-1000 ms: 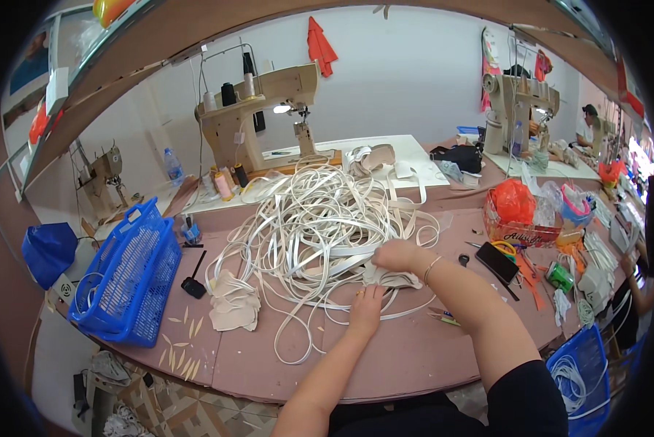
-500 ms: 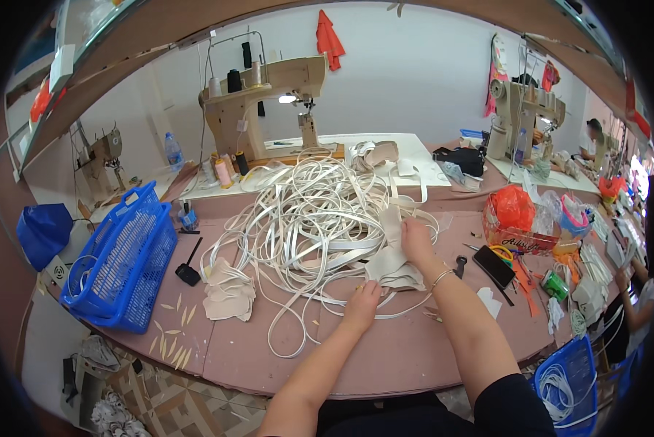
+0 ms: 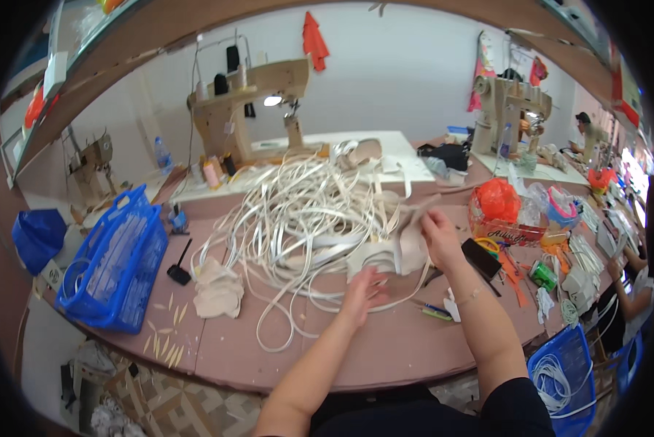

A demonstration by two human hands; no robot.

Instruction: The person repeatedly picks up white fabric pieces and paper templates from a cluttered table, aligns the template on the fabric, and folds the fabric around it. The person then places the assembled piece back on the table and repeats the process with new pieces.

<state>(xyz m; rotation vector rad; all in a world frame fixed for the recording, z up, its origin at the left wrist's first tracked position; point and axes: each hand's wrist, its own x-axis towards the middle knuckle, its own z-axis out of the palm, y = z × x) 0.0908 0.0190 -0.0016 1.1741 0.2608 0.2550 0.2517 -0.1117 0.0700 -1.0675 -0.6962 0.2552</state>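
Observation:
Beside the heap of white strips (image 3: 298, 218), my right hand (image 3: 443, 237) pinches a beige cut piece (image 3: 412, 244), which hangs curved from its fingers and looks blurred. My left hand (image 3: 365, 295) is open, its fingers apart just below more beige pieces (image 3: 370, 256) at the heap's near right side. Whether its fingertips touch them I cannot tell. A separate stack of beige pieces (image 3: 219, 290) lies flat at the heap's left.
A blue basket (image 3: 115, 262) stands left, near a black handheld radio (image 3: 179, 273) and small pale slivers (image 3: 168, 331). Sewing machines (image 3: 250, 102) stand behind. At right are a phone (image 3: 481, 260), a box with a red bag (image 3: 496, 200), a green can (image 3: 543, 275) and another person's arm (image 3: 618, 280).
My right hand has moved slightly right, lifting and bending a beige piece. My left hand's fingers have spread off the pieces' near edge. The whole view has shifted a little.

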